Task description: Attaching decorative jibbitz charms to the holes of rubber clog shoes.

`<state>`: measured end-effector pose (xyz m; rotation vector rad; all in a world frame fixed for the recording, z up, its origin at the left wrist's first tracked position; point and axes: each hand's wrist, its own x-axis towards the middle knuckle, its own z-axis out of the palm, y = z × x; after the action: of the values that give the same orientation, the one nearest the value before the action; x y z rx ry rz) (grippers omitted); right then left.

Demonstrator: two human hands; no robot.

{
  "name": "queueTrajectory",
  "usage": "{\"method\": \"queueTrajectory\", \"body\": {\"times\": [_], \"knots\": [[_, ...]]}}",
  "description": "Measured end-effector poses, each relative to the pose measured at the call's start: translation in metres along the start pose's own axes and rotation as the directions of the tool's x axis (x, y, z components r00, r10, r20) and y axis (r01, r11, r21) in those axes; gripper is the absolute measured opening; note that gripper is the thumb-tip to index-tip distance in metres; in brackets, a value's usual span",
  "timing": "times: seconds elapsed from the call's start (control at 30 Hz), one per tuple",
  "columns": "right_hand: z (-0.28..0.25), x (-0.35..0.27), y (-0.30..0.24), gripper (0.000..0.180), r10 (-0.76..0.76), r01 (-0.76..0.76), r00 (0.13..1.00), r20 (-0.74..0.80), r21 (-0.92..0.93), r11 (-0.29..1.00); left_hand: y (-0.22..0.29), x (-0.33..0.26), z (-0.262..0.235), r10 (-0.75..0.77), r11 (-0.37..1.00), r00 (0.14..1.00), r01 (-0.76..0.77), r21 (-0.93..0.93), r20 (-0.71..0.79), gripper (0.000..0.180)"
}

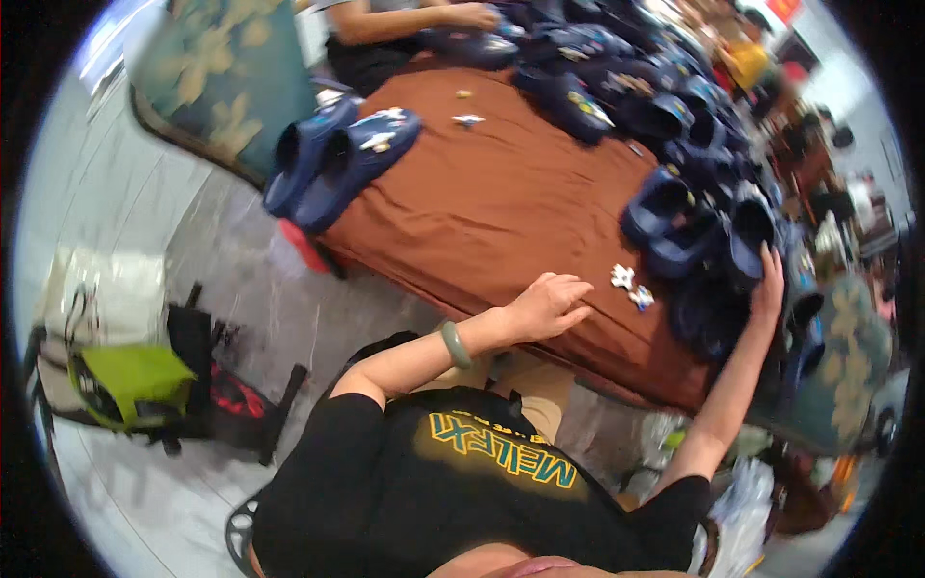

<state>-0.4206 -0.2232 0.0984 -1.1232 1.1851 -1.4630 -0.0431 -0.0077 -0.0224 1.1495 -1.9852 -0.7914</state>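
Observation:
My left hand [549, 306] is over the near edge of the brown-covered table [482, 193], with its fingers loosely bent and apart and nothing in them. A jade-green bangle [456, 345] circles that wrist. Just right of it lie two small white charms [631, 286] on the cloth. My right hand [769, 286] reaches to the right side of the table and grips the heel of a navy clog [752, 231], partly hiding it. Beside that clog, more navy clogs [665, 207] lie close together. A pair of navy clogs [352, 159] with white charms stands at the table's left corner.
Piled navy clogs [617, 58] cover the far right of the table. Another person's hand [472, 16] is at the far edge. Small pieces [468, 120] lie mid-table. A floral-backed chair [217, 77] stands left, and bags [135, 380] sit at lower left.

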Motion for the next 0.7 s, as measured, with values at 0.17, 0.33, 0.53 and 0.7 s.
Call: {"method": "queueTrajectory", "body": {"times": [0.17,0.33,0.53,0.7], "knots": [[-0.043,0.074,0.032,0.061,-0.091,0.097,0.995,0.033,-0.345,0.934,-0.054,-0.043,-0.002,0.024,0.829,0.990,0.059,0.557,-0.142,0.064],[0.010,0.040,0.016,0.061,-0.313,-0.095,0.924,-0.218,-0.926,0.366,-0.056,-0.055,0.014,0.033,0.811,0.979,0.091,0.578,-0.201,0.063],[0.140,-0.113,0.002,0.027,-0.777,0.779,0.366,0.512,-0.626,-0.045,-0.057,-0.052,0.014,0.044,0.818,0.978,0.082,0.570,-0.203,0.061],[0.182,-0.163,0.111,0.013,-0.524,0.978,0.207,0.826,-0.191,0.085,-0.056,-0.048,0.011,0.127,0.832,0.956,0.043,0.553,-0.264,0.051]]}}
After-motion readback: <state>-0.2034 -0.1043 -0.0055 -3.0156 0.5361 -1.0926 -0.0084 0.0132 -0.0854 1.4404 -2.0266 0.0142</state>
